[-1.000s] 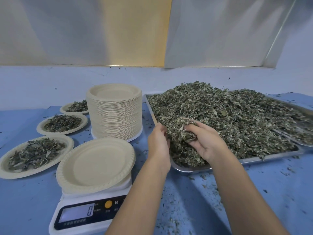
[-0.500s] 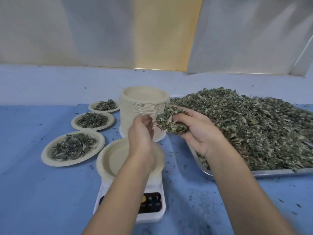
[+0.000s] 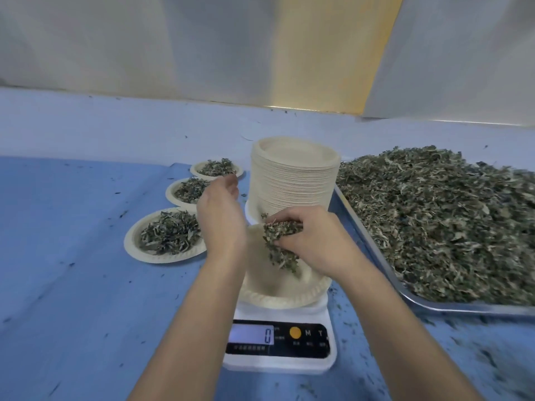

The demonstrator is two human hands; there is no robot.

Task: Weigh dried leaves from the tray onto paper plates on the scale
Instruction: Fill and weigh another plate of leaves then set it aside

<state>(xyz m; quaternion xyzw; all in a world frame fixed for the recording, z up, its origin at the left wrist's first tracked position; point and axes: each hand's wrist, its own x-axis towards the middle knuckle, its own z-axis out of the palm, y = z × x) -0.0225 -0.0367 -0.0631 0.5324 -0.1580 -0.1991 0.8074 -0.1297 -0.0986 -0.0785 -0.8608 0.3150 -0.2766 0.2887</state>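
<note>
Since half a second ago your right hand (image 3: 312,241) has carried its clump of leaves (image 3: 282,246) down from in front of the stack of plates (image 3: 292,175) to just over the empty plate (image 3: 278,298) on the scale (image 3: 289,364); your left hand (image 3: 221,218) has come down beside it, at the plate's left side. Your right hand is curled round the clump, fingers clamped on it from above; some leaves hang below the fingers into the plate's hollow, and you cannot tell whether any already lie on the plate. Your left hand stands on edge with its fingers loose and fairly straight, gripping nothing; it hides the plate's left rim. The display (image 3: 252,335) reads 0; an orange button (image 3: 295,332) sits to its right. The stack of plates stands just behind the scale; the tray (image 3: 463,307), heaped with dried leaves (image 3: 434,221), lies to the right of both, its near-left edge close to the scale. Three filled plates (image 3: 157,257) stand in a row left of the stack, apart from the scale, each with a small pile of leaves; all of it rests on the blue surface (image 3: 86,256), which is speckled with leaf crumbs.
</note>
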